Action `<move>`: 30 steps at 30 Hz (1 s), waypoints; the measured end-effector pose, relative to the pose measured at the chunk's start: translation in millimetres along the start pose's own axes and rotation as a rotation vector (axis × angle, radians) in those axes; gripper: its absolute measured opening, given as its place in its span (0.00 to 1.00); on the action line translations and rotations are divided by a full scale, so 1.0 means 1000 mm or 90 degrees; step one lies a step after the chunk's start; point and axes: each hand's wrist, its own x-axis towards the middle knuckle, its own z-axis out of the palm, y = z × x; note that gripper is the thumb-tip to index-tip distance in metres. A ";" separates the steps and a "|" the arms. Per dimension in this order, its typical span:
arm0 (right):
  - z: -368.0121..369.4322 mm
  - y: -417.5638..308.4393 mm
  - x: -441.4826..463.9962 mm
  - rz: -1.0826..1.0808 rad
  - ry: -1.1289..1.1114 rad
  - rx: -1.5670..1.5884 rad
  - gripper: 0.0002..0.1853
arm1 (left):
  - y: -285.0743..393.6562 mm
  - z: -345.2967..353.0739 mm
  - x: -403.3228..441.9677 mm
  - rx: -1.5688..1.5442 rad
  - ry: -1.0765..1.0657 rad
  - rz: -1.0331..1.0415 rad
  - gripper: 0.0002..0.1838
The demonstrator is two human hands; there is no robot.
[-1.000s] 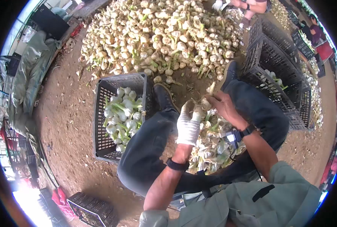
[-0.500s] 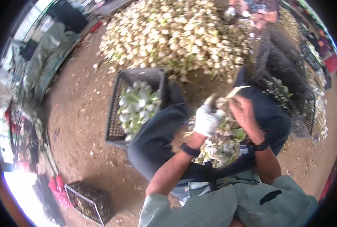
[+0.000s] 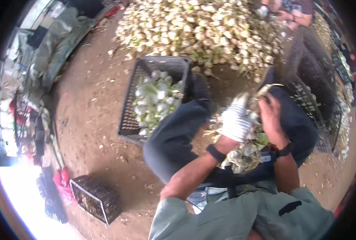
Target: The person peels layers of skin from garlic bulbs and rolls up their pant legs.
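My left hand (image 3: 236, 121), in a white glove with soiled fingertips, is closed around a garlic bulb between my knees. The bulb is blurred and mostly covered by the fingers. My bare right hand (image 3: 270, 114) is closed beside it, its fingers on the garlic stalk (image 3: 266, 89), whose pale end points up and to the right. Under both hands lies a heap of peeled skins and leaves (image 3: 244, 155). A black crate (image 3: 130, 116) left of my knee holds cleaned white bulbs with green stems (image 3: 154, 100).
A large pile of untrimmed garlic (image 3: 202, 32) lies ahead. Black crates (image 3: 312, 72) stand at the right, with some bulbs inside. Another person (image 3: 302, 14) sits at the top right. A small crate (image 3: 98, 198) lies at the lower left, near a pink bag (image 3: 64, 186).
The view has swung, so the scene sits further right. My left hand has turned, its back now facing up, and the garlic stalk now leans to the right.
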 end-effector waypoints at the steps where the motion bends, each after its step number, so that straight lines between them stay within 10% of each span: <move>1: -0.003 0.004 0.002 -0.031 -0.004 -0.003 0.09 | 0.003 -0.002 0.000 -0.036 -0.005 -0.013 0.29; 7: -0.017 0.003 0.010 0.024 -0.054 0.035 0.07 | 0.016 0.000 0.010 -0.440 -0.077 -0.324 0.26; 30: -0.017 -0.020 0.003 0.099 -0.106 0.129 0.07 | 0.004 -0.015 0.018 -0.690 -0.255 -0.460 0.34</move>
